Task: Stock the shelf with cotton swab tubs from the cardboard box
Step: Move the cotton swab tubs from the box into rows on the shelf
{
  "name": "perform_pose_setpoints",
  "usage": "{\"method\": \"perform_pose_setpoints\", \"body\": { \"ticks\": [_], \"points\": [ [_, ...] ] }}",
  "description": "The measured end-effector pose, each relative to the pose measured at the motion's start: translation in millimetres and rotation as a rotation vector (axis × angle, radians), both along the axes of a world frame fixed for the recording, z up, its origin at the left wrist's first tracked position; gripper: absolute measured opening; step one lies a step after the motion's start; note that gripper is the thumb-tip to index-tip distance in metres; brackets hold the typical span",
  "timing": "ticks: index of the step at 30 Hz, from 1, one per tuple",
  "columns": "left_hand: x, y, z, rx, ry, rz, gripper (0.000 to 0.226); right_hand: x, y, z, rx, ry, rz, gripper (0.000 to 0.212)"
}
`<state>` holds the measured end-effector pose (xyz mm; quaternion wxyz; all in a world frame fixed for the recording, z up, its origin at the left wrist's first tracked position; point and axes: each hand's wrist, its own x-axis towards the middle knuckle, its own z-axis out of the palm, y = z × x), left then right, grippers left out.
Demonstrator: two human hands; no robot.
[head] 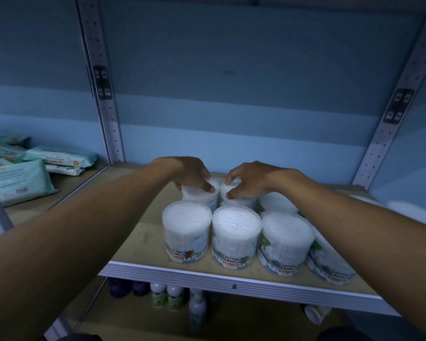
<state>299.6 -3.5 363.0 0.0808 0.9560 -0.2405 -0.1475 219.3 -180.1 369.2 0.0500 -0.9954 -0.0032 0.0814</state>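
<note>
Several clear round cotton swab tubs stand in two rows on the wooden shelf (143,232). The front row holds a left tub (187,230), a middle tub (236,236) and more to the right. My left hand (190,173) grips the top of a back-row tub (202,194). My right hand (250,179) grips the top of the neighbouring back-row tub (239,201). Both tubs stand upright on the shelf behind the front row. The cardboard box is out of view.
Teal wipe packs (22,178) lie on the adjoining shelf to the left. A perforated metal upright (103,99) and another upright (389,124) flank the bay. Bottles (167,297) stand on the lower shelf. The shelf's left part is bare wood.
</note>
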Motion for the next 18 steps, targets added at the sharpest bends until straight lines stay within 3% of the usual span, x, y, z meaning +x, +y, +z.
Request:
{"method": "perform_pose_setpoints", "body": {
  "ticks": [18],
  "points": [
    [-6.2, 8.3, -0.7, -0.016, 0.041, 0.008, 0.070, -13.0, 8.1, 1.3, 0.003, 0.021, -0.031, 0.054]
  ]
}}
